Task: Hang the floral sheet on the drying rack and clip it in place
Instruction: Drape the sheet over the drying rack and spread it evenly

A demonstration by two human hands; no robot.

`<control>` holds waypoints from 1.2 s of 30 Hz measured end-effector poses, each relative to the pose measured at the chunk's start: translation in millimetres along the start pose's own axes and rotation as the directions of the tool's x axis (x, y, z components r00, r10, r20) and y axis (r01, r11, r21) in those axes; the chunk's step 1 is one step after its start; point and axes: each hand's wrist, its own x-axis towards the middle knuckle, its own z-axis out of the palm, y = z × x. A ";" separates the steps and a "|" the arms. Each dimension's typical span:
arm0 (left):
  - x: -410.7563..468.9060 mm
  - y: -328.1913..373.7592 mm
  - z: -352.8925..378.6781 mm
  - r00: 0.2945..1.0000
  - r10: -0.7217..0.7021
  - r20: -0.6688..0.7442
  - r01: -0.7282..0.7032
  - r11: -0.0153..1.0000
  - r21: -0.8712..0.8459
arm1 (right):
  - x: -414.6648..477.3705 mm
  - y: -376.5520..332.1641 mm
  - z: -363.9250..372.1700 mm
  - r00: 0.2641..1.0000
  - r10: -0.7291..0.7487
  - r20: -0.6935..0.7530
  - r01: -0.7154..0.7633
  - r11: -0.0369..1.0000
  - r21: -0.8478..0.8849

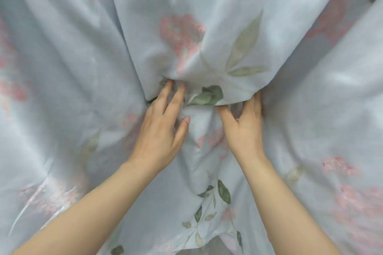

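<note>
Nearly everything in the head view is one pale blue floral sheet of thin cloth, printed with pink blooms and green leaves. It hangs in long creases that run towards a loose overhanging fold at the centre. The sheet passes beyond the top, left and right borders, so its edges there are cut off and whatever is behind it is hidden.

Just below the fold and to its left, the left grip lies on the cloth, released. Its fingers are straight, with their tips touching the fold's lower edge, and its thumb rests on a bulge of fabric.

Just below the fold's right end is the right grip. Its fingers reach up to the hem and its thumb is spread towards the left grip. A scrap of cloth sits between thumb and fingers. The fingertips are partly covered and blurred, so I cannot tell whether this grip is pinching the hem or only touching it.

Both bare forearms enter from the bottom corners, well below the fold. Far beneath the fold, a small grey patch shows under the sheet's lower edge, too blurred to identify.
</note>
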 end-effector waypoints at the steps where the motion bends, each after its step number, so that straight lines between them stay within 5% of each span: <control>1: 20.5 4.4 -6.4 1.000 -0.016 0.009 0.016 1.000 0.002 | 21.0 -6.5 -2.2 1.000 0.012 0.006 -0.012 1.000 -0.010; 9: 91.0 46.7 -51.1 0.963 -0.161 0.216 0.170 0.985 -0.028 | 102.7 -66.9 -34.2 0.961 0.266 0.073 -0.262 0.964 -0.050; 17: 80.1 124.1 -150.9 0.868 -0.347 0.355 0.378 0.926 -0.019 | 98.0 -175.2 -91.2 0.916 0.339 0.217 -0.326 0.941 -0.094; 23: 56.1 189.8 -234.5 0.798 -0.405 0.446 0.450 0.893 0.005 | 45.8 -248.1 -157.9 0.775 0.469 0.424 -0.468 0.876 -0.114; 36: 27.6 293.5 -292.1 0.674 -0.676 0.297 0.684 0.723 0.094 | 23.9 -306.4 -261.6 0.668 0.336 0.664 -0.400 0.914 -0.061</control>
